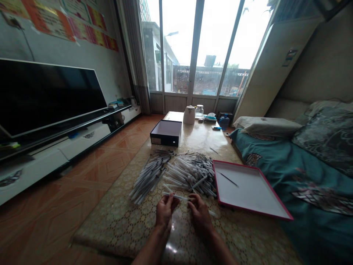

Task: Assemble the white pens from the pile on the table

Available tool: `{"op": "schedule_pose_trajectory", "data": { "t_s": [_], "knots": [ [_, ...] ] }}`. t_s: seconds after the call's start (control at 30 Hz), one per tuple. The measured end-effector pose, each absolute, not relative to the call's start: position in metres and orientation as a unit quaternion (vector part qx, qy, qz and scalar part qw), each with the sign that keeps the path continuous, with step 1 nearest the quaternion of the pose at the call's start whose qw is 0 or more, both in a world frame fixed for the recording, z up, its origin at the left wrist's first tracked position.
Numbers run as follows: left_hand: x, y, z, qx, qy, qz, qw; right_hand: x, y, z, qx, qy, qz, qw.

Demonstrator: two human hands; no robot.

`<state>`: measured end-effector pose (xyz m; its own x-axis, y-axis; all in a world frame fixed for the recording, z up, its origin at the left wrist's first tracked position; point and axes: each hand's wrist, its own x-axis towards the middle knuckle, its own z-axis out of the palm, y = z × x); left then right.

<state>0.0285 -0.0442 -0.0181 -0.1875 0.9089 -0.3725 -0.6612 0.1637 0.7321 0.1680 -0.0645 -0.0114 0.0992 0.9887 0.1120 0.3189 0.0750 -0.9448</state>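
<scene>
The left hand (pixel 165 210) and right hand (pixel 200 214) are raised close together, fingers (pixel 173 201) curled inward.

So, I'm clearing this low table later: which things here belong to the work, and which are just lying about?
Work: left hand, right hand, white pen between them, pen piles, red-rimmed white tray, open black box.
Lying about: white jug, glass jar, blue bottle, pillow.

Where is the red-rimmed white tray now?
In the head view, the red-rimmed white tray lies on the table, right of the pile of white tubes and the right hand, beside the teal bedding.
</scene>
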Motion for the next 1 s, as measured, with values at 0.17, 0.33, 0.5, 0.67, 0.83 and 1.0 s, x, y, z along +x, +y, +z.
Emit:
{"op": "schedule_pose_trajectory", "data": {
  "t_s": [0.17, 0.33, 0.5, 0.67, 0.83, 1.0],
  "knots": [
    [0.0282, -0.0439, -0.0177, 0.138, 0.447, 0.628, 0.621, 0.1672, -0.0642, -0.0112, -0.588, -0.572, 0.362, 0.444],
    [0.0285, -0.0428, -0.0183, 0.137, 0.453, 0.626, 0.62, 0.1679, -0.0645, -0.015, -0.571, -0.559, 0.386, 0.462],
    [0.0282, -0.0429, -0.0192, 0.138, 0.445, 0.628, 0.624, 0.1667, -0.0659, -0.0117, -0.561, -0.546, 0.406, 0.471],
    [0.0289, -0.0427, -0.0163, 0.124, 0.456, 0.626, 0.621, 0.1656, -0.0681, -0.0108, -0.561, -0.528, 0.394, 0.502],
    [0.0288, -0.0428, -0.0154, 0.121, 0.455, 0.624, 0.624, 0.1666, -0.0676, -0.0102, -0.56, -0.527, 0.384, 0.512],
    [0.0276, -0.0424, -0.0157, 0.093, 0.44, 0.645, 0.618, 0.1659, -0.0679, -0.017, -0.545, -0.45, 0.416, 0.572]
  ]
}}
